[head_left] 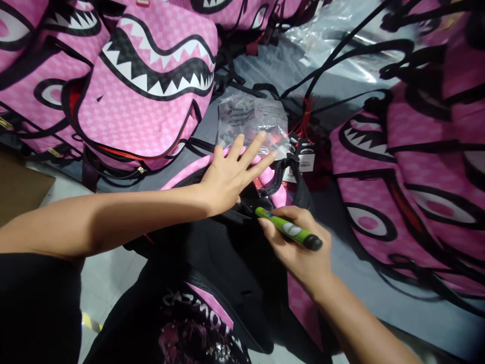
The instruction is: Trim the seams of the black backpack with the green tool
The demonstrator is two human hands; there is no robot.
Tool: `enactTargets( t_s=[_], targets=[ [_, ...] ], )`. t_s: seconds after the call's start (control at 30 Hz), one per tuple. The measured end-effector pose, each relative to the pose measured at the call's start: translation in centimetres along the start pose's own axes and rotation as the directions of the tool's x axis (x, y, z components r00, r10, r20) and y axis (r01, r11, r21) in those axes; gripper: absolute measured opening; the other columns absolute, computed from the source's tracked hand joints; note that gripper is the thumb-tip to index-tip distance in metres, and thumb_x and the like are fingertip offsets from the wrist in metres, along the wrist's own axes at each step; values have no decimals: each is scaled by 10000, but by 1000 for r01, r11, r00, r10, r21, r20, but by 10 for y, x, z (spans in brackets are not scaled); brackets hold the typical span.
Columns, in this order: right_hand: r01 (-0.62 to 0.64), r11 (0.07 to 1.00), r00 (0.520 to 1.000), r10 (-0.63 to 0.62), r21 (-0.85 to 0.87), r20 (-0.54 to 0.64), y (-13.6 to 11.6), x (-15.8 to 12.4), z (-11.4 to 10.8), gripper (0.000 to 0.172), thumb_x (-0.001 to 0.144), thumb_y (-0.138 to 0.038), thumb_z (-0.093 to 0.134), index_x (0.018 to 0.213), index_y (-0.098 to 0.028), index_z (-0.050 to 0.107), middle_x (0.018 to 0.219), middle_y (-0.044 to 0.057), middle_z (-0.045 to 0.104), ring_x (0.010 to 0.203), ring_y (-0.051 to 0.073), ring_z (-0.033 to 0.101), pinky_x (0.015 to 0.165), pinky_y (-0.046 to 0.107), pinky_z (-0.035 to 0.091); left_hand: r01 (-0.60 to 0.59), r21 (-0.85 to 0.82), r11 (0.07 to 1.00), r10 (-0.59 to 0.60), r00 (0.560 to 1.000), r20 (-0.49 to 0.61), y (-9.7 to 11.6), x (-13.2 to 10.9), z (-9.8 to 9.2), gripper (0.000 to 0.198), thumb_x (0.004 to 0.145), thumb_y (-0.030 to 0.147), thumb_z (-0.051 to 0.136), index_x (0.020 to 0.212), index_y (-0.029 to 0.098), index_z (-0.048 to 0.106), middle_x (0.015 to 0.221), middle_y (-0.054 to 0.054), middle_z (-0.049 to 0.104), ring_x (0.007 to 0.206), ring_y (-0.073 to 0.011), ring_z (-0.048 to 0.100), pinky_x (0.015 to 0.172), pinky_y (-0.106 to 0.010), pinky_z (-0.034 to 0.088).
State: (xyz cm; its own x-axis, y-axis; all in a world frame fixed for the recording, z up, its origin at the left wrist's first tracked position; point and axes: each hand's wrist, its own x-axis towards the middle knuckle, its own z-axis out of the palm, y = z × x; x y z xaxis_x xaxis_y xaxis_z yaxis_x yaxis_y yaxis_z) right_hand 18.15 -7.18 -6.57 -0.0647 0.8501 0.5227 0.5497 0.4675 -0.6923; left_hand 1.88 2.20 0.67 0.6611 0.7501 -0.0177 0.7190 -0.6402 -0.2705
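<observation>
In my right hand (299, 247) is a green marker pen (284, 227) with a black end, its other end pointing at the dark fabric of a black and pink backpack (227, 258) in front of me. My left hand (237, 172) lies flat with fingers spread across the upper part of this bag, over its pink piping (189, 169). Just beyond the fingertips is a clear plastic bag (252, 114) with printed text. White tags (301, 164) and red strings (306, 114) lie right of that hand. The marker's tip is hard to make out against the dark fabric.
Pink checkered backpacks with shark-mouth prints (151, 91) stand at the left, and more pink backpacks (379, 202) are piled at the right. Black straps (341, 55) cross the grey table (280, 65). Clear plastic wrapping (341, 40) lies at the back.
</observation>
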Motion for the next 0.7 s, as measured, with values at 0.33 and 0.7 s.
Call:
enactTargets(
  t_s=[0.33, 0.7],
  targets=[
    [153, 987, 910, -158, 44, 383, -5, 26, -24, 149, 940, -221, 587, 1073, -204, 650, 1045, 76, 717, 909, 177, 705, 806, 310, 570, 28, -40, 999, -28, 1000, -7, 5, 2, -3, 888, 750, 225, 716, 1533, 245, 298, 1624, -121, 190, 1319, -428, 328, 958, -535, 385],
    [267, 963, 872, -220, -47, 437, -12, 26, -20, 228, 920, -164, 597, 1144, -190, 629, 1130, 87, 717, 940, 213, 685, 847, 384, 538, 31, -58, 998, -33, 999, -32, 4, 2, -2, 786, 794, 297, 659, 1512, 280, 338, 1583, -108, 278, 1337, -430, 315, 946, -540, 377]
  ],
)
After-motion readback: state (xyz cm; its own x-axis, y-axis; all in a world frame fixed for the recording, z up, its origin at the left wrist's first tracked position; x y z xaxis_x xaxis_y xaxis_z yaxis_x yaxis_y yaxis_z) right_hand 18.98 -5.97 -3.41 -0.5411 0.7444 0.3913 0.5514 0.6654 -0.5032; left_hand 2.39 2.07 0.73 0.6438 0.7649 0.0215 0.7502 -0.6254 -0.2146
